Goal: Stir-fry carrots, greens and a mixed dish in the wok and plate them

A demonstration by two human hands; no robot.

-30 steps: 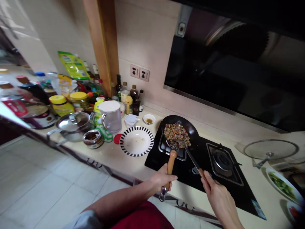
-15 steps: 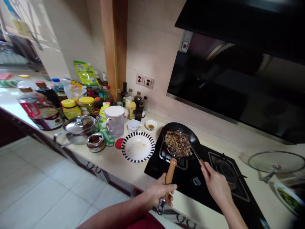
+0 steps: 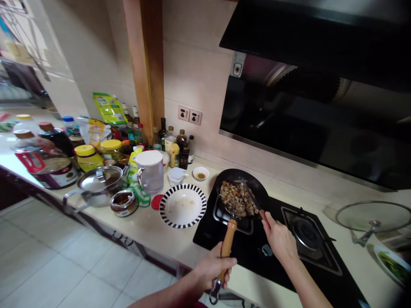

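A black wok (image 3: 255,187) full of chopped brown stir-fry (image 3: 236,198) sits on the left burner of a black gas hob (image 3: 212,224). My left hand (image 3: 212,268) is closed round the wok's wooden handle (image 3: 227,241) near the counter edge. My right hand (image 3: 279,239) grips the handle of a metal spatula (image 3: 249,194), whose blade lies in the food at the wok's far side.
A black-and-white striped plate (image 3: 183,205) lies left of the hob. Behind it stand a small sauce dish (image 3: 201,173), a white-lidded jug (image 3: 150,171), a lidded steel pot (image 3: 99,182) and several bottles and jars. A glass lid (image 3: 374,217) and a plate of greens (image 3: 393,266) are at the right.
My right hand has pushed the spatula forward, from the wok's near edge to its far side, and now sits closer to the pan. My left hand stays on the handle.
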